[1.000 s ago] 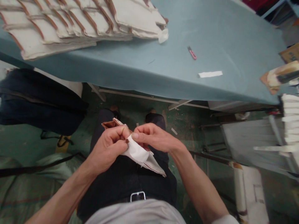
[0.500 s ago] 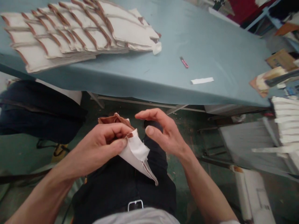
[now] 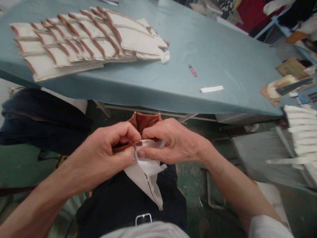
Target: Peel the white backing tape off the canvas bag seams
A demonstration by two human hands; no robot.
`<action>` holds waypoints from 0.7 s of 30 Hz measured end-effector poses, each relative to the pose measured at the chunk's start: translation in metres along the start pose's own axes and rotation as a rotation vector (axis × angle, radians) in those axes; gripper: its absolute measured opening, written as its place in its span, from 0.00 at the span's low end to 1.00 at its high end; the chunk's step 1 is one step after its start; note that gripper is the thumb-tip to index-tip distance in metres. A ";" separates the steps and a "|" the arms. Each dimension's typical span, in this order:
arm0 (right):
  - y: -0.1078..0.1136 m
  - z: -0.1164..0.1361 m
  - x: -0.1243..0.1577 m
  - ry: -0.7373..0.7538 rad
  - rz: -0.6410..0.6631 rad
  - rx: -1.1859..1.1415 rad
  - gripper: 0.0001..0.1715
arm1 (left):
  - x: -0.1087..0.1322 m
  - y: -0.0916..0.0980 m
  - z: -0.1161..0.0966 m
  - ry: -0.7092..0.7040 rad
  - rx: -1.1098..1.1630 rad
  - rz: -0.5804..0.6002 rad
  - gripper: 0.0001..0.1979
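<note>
Over my lap, a sewn fabric piece (image 3: 142,177), white with a brown inner side and brown edging, is held up between both hands. My left hand (image 3: 112,148) pinches its upper edge between thumb and fingers. Close beside it, my right hand (image 3: 170,142) has its thumb on the white cloth and its fingers curled over the edge. The brown side (image 3: 146,120) bulges up behind the fingers. A pointed white corner with a brown seam hangs toward my belt. My fingers hide part of the edge.
Overlapping white pieces with brown edges (image 3: 74,43) lie on the blue-covered table (image 3: 138,96). Pink thread snips (image 3: 192,70) and a white strip (image 3: 211,89) rest to their right. Dark cloth (image 3: 42,119) hangs at left; more white pieces (image 3: 300,132) are stacked at right.
My right hand, apart from the cloth with fingers spread before, has moved left and closed on its edge. The piece has shifted, showing more of its brown side.
</note>
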State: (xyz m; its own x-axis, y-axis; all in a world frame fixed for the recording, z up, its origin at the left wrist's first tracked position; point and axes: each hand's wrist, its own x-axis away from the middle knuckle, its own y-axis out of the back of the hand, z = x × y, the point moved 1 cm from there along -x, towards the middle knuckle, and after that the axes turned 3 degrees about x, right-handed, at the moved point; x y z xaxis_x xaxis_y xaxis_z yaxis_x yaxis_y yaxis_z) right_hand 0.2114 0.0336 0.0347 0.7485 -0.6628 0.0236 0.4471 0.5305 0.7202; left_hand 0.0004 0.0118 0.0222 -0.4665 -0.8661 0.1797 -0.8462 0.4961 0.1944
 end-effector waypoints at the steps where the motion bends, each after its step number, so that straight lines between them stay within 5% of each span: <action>1: 0.000 0.000 0.000 -0.011 -0.008 -0.007 0.24 | 0.001 -0.001 0.002 -0.006 -0.018 -0.029 0.02; 8: -0.002 -0.004 0.000 -0.048 -0.007 -0.119 0.17 | 0.002 -0.005 0.000 -0.175 -0.195 -0.134 0.04; 13: -0.016 -0.003 0.002 -0.155 -0.122 -0.266 0.09 | 0.002 -0.009 0.006 -0.341 -0.316 -0.168 0.08; 21: -0.057 -0.003 0.005 -0.347 -0.269 -0.897 0.13 | -0.002 -0.009 0.038 -0.766 -0.366 -0.136 0.15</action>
State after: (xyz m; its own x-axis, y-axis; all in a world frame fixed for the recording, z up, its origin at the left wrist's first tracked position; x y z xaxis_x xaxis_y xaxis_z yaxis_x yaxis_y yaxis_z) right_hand 0.1904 0.0014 -0.0083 0.4472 -0.8614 0.2408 0.8924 0.4479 -0.0549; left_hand -0.0013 0.0068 -0.0168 -0.5237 -0.6567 -0.5426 -0.8324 0.2592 0.4898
